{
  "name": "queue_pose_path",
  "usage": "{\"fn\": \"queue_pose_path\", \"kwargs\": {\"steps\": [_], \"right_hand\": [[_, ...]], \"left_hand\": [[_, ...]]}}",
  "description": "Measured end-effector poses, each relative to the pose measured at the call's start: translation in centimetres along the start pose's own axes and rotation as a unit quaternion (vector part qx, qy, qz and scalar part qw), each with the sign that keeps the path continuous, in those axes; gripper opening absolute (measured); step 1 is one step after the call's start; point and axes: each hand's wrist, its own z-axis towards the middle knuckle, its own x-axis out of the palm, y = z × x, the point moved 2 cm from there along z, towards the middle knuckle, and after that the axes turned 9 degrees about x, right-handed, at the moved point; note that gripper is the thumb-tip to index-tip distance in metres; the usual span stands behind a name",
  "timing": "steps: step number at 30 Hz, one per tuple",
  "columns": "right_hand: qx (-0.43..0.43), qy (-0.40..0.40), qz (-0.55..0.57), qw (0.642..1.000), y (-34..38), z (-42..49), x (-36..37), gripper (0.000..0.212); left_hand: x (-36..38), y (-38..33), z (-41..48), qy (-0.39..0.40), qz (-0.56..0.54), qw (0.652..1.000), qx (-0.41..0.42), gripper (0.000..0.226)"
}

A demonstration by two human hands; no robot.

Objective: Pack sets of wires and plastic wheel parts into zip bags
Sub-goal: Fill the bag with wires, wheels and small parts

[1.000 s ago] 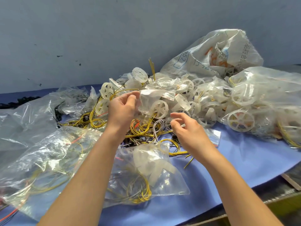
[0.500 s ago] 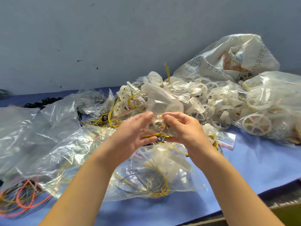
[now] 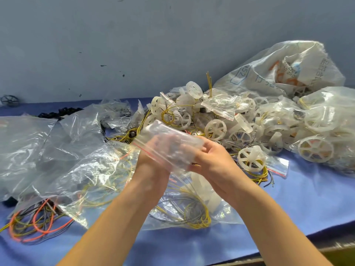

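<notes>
Head view: both hands are holding a small zip bag [image 3: 169, 148] just in front of the wheel pile [image 3: 215, 129]. The right hand [image 3: 213, 160] is pinching the bag's right end with curled fingers. The left hand [image 3: 152, 175] is lying behind it, smeared through the plastic, so I cannot tell its grip. Blur is also hiding whether the bag is holding anything.

The slick film could be slipping out of a one-sided pinch, and the red zip strip [image 3: 147, 149] could be sealing unevenly. Wires [image 3: 201, 219] in a filled bag nearer than the pile are looping together, so any wires going in risk snagging the opening.
</notes>
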Motion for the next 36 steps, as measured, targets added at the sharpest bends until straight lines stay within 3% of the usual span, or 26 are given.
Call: {"fn": "queue_pose_path", "kwargs": {"steps": [2, 4, 6, 8, 12, 14, 19, 22, 25, 30, 36], "right_hand": [[-0.017, -0.034, 0.019, 0.999, 0.3, 0.1, -0.6, 0.022], [-0.030, -0.061, -0.002, 0.998, 0.5, 0.2, -1.3, 0.016], [-0.028, -0.049, -0.029, 0.998, 0.6, 0.2, -1.6, 0.024], [-0.019, -0.048, -0.053, 0.997, 0.5, 0.1, -1.6, 0.035], [0.000, -0.098, -0.092, 0.991, 0.5, 0.1, -1.8, 0.026], [0.021, -0.093, -0.065, 0.993, 0.4, 0.1, -1.8, 0.027], [0.024, 0.011, -0.028, 0.999, 0.3, -0.2, -1.2, 0.024], [0.009, 0.002, 0.000, 1.000, 0.5, -0.2, -1.6, 0.018], [-0.002, -0.003, 0.013, 1.000, 0.6, -0.1, -2.1, 0.020], [-0.047, 0.054, -0.058, 0.996, 0.9, -0.6, -2.0, 0.034], [-0.168, 0.004, -0.240, 0.956, 1.4, -1.5, -1.9, 0.022]], "left_hand": [[-0.1, -0.6, -0.2, 0.090, 0.065, 0.994, 0.017, 0.021], [-0.3, -0.3, -0.6, 0.188, 0.126, 0.974, -0.018, 0.030], [-0.6, 0.0, -0.9, 0.213, 0.117, 0.968, -0.063, 0.030], [-0.6, 0.1, -0.9, 0.182, 0.083, 0.976, -0.087, 0.027], [-0.5, 0.3, -0.5, 0.018, 0.080, 0.985, -0.155, 0.018], [-0.5, 0.4, -0.4, -0.017, 0.062, 0.983, -0.173, 0.030], [-0.3, 0.2, -0.3, 0.024, -0.032, 0.981, -0.189, 0.038], [-0.5, 0.2, -0.4, 0.070, -0.047, 0.979, -0.186, 0.024], [-0.5, 0.1, -0.5, 0.066, -0.001, 0.985, -0.159, 0.016], [-0.6, -0.4, -0.1, 0.031, 0.011, 0.992, -0.124, 0.015], [-0.7, -0.6, -0.2, 0.043, 0.012, 0.989, -0.141, 0.025]]}}
